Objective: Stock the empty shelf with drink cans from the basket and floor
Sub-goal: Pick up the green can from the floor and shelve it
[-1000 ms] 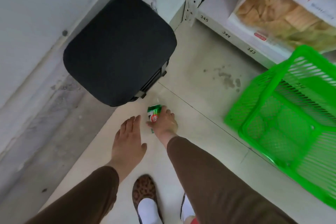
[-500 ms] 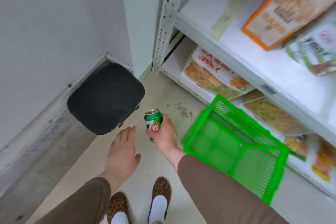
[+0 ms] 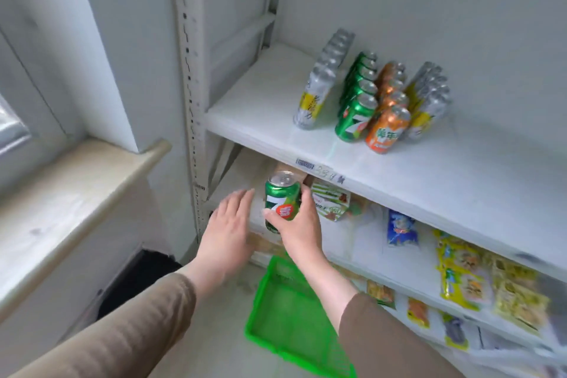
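The green can point(image 3: 282, 201) is off the floor now. A second ago the right hand point(image 3: 299, 228) was closing on it low beside the black stool; half a second ago it was lifted clear of the tiles; now it sits upright in the centre of the frame, level with the edge of the snack shelf and just below the white shelf point(image 3: 429, 181) it seems meant for. The right hand is clamped round the can, thumb across the red label and fingers wrapped behind. The left hand point(image 3: 228, 225) floats just left of it, fingers straight and apart, holding nothing and not touching the can.

The view has swung up from the floor, so the target shelf fills the upper right of the frame. Four rows already stand there: silver cans point(image 3: 322, 86), a green row point(image 3: 357, 101), an orange row point(image 3: 388, 110), and another silver row point(image 3: 429, 98). The carried can matches the green row, whose front can stands near the shelf's lip.

The green basket point(image 3: 291, 316), at lower centre, looks empty, though the arms hide part of it. By my judgement the pickup is finished and the carry is under way; what remains is raising the can over the shelf edge and setting it down with its own row.
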`<action>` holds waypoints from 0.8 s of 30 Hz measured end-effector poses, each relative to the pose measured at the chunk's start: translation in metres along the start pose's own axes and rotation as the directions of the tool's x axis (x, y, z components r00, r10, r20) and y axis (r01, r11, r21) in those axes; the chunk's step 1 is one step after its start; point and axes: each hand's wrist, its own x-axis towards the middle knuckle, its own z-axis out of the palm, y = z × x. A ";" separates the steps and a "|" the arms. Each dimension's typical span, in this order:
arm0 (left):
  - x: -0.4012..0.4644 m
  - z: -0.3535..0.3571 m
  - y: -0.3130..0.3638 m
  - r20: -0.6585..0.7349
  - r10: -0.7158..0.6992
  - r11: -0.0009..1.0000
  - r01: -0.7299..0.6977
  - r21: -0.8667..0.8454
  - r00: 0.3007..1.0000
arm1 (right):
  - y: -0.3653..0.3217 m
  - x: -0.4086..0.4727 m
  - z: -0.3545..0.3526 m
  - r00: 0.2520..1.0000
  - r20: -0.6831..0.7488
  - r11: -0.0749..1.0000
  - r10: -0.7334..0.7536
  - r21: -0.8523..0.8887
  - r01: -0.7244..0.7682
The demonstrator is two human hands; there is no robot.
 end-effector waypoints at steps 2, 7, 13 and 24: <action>0.018 -0.019 0.032 -0.022 0.057 0.998 -0.057 -0.012 0.998 | -0.020 0.011 -0.037 0.999 -0.045 0.999 -0.022 0.029 0.023; 0.062 -0.031 0.095 -0.069 0.148 0.989 -0.147 0.020 0.987 | -0.027 0.057 -0.100 0.991 -0.132 0.997 -0.025 0.073 0.035; 0.116 -0.018 0.142 -0.085 0.113 0.993 -0.109 0.050 0.990 | -0.003 0.132 -0.137 0.994 -0.105 0.998 -0.032 0.055 0.038; 0.150 0.009 0.147 -0.036 -0.058 0.993 0.061 0.098 0.998 | 0.031 0.173 -0.125 0.996 -0.031 0.991 -0.089 0.094 0.092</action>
